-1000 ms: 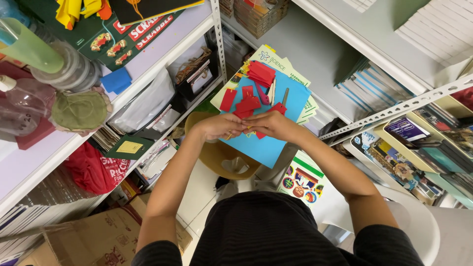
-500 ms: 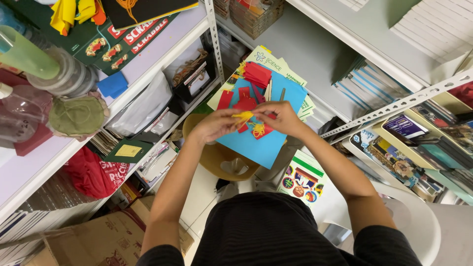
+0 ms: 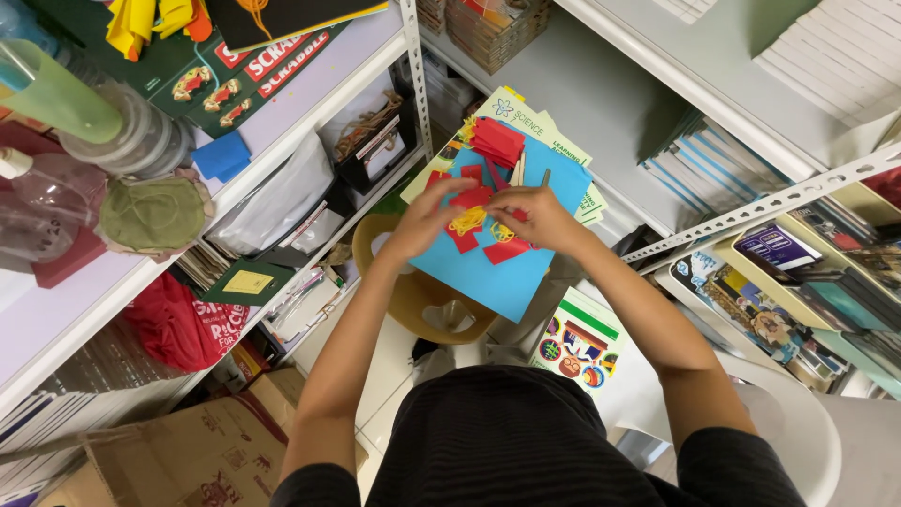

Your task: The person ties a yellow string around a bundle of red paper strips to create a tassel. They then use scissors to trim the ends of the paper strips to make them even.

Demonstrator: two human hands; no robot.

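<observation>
We look straight down on our two hands meeting over a large blue paper sheet (image 3: 488, 272) that lies on a stack of printed booklets on a yellowish round stool (image 3: 413, 300). Our left hand (image 3: 427, 221) comes in from seven o'clock with the fingers spread and loosely curved, the fingertips resting on red paper cut-outs (image 3: 469, 202); it does not seem to clasp anything firmly. Our right hand (image 3: 535, 216) comes in from four o'clock, fingers curled in toward the thumb, and it appears to pinch the edge of a small yellow curly paper piece (image 3: 467, 222), though whether it truly has hold of it we cannot tell for certain. That yellow piece lies between the two hands, at about nine o'clock from the right hand and three o'clock from the left, touching both; its long axis runs roughly from eight to two o'clock. The right hand looks the nearer of the two to its bulk. A second red scrap (image 3: 507, 250) sits at six o'clock of the right hand on the blue sheet, and a folded stack of red paper (image 3: 497, 141) lies at twelve o'clock, well apart from the fingers. A pair of thin sticks (image 3: 519, 169) stands just above the hands. Metal shelving flanks us, with a green boxed board game (image 3: 225, 84) at ten o'clock.
</observation>
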